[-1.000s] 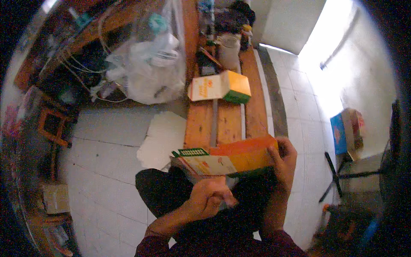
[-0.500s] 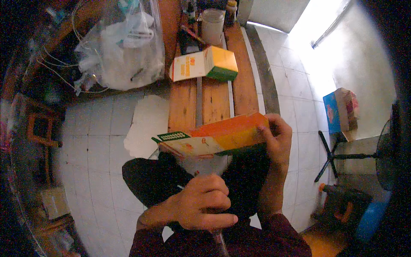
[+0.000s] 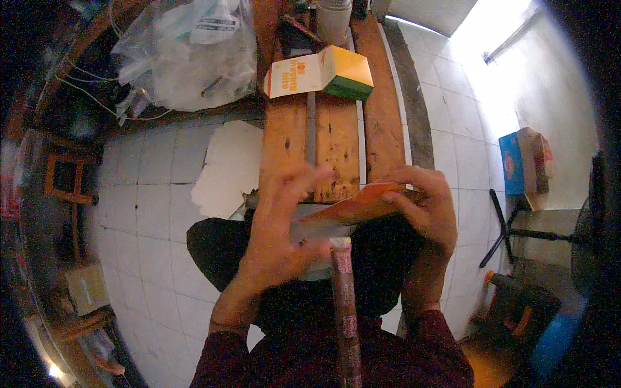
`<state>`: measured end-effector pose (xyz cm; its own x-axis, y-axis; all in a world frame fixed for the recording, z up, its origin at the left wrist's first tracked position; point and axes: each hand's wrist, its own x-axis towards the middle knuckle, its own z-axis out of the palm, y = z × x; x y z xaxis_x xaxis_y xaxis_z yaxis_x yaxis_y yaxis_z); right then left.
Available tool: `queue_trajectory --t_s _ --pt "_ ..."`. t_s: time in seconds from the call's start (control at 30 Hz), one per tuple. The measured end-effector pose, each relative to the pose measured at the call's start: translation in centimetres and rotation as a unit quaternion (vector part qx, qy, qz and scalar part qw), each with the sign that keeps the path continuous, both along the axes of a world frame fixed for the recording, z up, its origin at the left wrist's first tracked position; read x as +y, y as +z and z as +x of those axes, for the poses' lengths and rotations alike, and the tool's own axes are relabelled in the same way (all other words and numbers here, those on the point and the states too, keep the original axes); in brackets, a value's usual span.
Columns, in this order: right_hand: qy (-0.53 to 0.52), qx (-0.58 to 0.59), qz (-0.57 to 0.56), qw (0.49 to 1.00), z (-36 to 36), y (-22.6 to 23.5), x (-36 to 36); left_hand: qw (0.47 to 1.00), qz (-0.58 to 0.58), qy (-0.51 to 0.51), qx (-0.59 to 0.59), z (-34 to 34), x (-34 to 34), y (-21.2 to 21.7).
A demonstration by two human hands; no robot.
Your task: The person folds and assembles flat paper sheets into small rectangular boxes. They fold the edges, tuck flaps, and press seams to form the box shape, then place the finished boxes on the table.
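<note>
My right hand (image 3: 420, 200) is closed on the edge of a folded orange and yellow carton (image 3: 372, 204), held over my lap. Its printed panels are partly hidden, and it tilts edge-on. Beside the carton's left end, my left hand (image 3: 284, 226) is raised and smeared by motion, its fingers apart. Close to the left thumb is the pinkish top of a long slim brown packet (image 3: 346, 304), which runs down toward my body; whether the thumb touches it I cannot tell. Farther off on the wooden bench (image 3: 333, 142) lies another carton (image 3: 349, 71), white, yellow and green, with a panel spread leftward.
A clear plastic bag (image 3: 187, 71) fills the back left. A whitish cup (image 3: 334, 22) stands at the bench's far end. White card (image 3: 229, 168) lies left of the bench. To the right are a blue and brown box (image 3: 525, 161) and a dark fan (image 3: 582, 233).
My left hand has opened from a fist and risen toward the carton, uncovering the slim packet. The carton in my right hand has turned more edge-on. The view has shifted slightly.
</note>
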<state>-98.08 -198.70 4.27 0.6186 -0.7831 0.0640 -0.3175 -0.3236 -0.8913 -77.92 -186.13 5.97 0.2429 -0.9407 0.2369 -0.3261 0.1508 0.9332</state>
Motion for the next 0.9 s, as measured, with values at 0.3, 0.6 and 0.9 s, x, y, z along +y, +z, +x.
queue_trajectory --t_s 0.3,0.6,0.9 --pt "-0.077 -0.016 -0.311 0.947 6.9 -0.2 3.5 0.985 0.071 0.149 0.053 1.1 -1.4 -4.8" --pt "0.031 -0.095 -0.301 0.948 9.5 1.5 7.8 0.919 -0.061 0.146 0.360 2.1 2.1 -0.6" --pt "0.057 0.037 -0.459 0.886 5.9 3.8 4.2 0.909 -0.061 0.107 0.399 2.2 -0.6 -3.1"
